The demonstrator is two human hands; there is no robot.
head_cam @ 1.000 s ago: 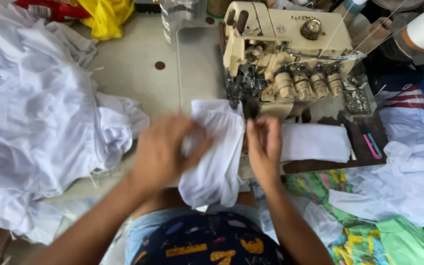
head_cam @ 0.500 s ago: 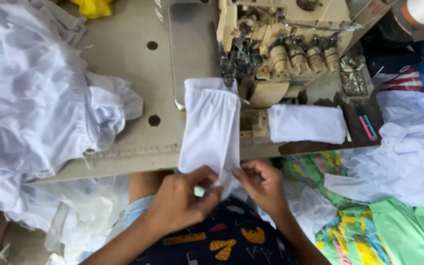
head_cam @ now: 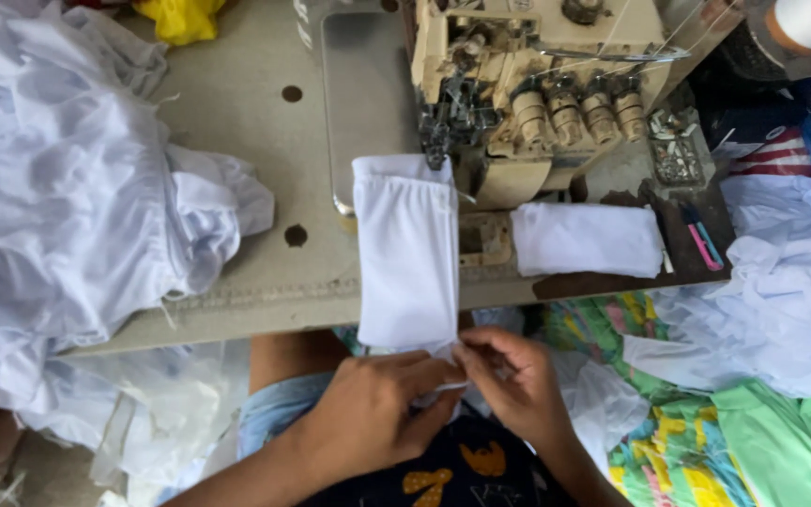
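A long folded white fabric piece (head_cam: 405, 253) lies flat on the grey sewing table (head_cam: 237, 122), its far end under the presser foot of a beige overlock sewing machine (head_cam: 537, 84). Its near end hangs just past the table's front edge. My left hand (head_cam: 377, 413) and my right hand (head_cam: 509, 380) meet there, each pinching the fabric's near end between fingers and thumb. A thin white strip runs between the two hands.
A big heap of white garments (head_cam: 58, 207) fills the table's left side. A folded white cloth (head_cam: 586, 239) lies right of the machine. White and green patterned fabrics (head_cam: 753, 376) pile at the right. A yellow cloth (head_cam: 180, 17) sits at the back.
The fabric piece has been drawn out straight toward me along the table. Both hands have moved from the table top down to its near end at the front edge.
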